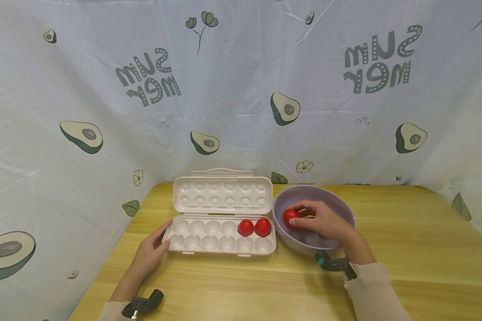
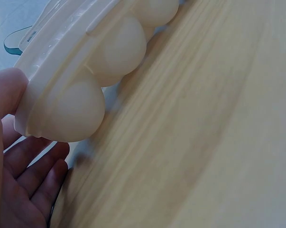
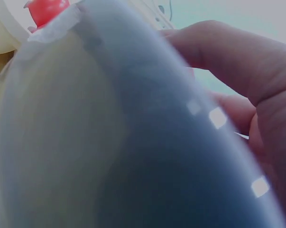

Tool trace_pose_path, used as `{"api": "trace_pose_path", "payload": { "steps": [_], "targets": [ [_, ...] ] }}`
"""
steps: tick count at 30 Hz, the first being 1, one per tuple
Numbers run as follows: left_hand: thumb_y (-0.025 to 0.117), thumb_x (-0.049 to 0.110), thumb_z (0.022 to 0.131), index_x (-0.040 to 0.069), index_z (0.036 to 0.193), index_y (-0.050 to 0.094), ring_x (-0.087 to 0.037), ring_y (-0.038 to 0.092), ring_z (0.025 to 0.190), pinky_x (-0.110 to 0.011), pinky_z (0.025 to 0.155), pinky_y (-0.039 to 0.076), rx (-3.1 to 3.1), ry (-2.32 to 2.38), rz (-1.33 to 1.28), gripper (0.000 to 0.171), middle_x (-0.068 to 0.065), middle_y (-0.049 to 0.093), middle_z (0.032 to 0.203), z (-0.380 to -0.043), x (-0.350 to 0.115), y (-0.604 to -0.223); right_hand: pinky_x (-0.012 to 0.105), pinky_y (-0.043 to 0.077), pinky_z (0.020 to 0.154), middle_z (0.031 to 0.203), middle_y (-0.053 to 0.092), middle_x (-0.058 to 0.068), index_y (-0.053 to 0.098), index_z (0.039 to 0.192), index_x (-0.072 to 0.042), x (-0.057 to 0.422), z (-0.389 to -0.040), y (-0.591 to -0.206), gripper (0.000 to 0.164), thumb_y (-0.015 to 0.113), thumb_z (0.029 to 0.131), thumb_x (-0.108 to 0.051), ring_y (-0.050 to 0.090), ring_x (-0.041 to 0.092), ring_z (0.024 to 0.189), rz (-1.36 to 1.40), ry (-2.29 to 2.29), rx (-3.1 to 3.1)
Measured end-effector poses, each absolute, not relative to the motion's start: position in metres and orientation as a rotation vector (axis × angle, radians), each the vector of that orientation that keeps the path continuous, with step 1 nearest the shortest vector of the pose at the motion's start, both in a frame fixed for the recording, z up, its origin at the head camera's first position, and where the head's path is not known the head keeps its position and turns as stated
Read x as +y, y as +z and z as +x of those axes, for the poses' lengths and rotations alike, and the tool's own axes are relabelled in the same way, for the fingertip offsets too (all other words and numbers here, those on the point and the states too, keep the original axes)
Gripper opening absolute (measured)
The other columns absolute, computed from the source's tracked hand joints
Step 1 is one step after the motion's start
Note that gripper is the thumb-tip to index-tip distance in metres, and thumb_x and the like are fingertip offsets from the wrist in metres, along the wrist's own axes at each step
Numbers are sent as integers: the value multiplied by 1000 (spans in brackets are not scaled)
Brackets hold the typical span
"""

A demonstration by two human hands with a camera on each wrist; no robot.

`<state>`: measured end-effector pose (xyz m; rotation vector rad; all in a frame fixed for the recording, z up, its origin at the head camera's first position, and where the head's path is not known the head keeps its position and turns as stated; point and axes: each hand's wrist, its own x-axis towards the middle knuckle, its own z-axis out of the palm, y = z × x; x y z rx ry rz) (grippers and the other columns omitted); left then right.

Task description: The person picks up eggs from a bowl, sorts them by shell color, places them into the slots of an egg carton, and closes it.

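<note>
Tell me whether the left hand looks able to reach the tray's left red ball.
Likely yes, once it lets go: the left hand holds the tray, but its lid stands open, with only vacant cups before the red ball.

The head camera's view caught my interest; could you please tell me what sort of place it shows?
Probably a makeshift tabletop recording spot: an avocado-printed sheet hangs behind a wood-grained table, and a dark device, likely a camera, is worn at each wrist.
</note>
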<state>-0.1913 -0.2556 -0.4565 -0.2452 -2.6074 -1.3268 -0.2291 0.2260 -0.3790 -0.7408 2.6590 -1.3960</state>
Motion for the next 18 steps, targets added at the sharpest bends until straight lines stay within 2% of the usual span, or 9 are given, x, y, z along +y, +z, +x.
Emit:
{"api": "trace_pose_path", "payload": {
  "steps": [8,18],
  "targets": [
    [57,9,93,10,144,47,-30,40,134,-1,95,27,-2603,-1327,-250,52,-12,45,146,-192,-256,-458,27,55,78,100,68,3,68,111,-15,225,-228,-376,31,75,84,-29,63,26,98,-685,-1452,2654],
    [58,6,91,9,144,47,-28,40,134,-1,95,26,-2595,-1321,-242,54,-12,46,145,-193,-257,-459,25,55,75,101,69,8,68,114,-10,219,-226,-374,34,75,84,-24,63,27,97,-704,-1517,2663]
  ]
}}
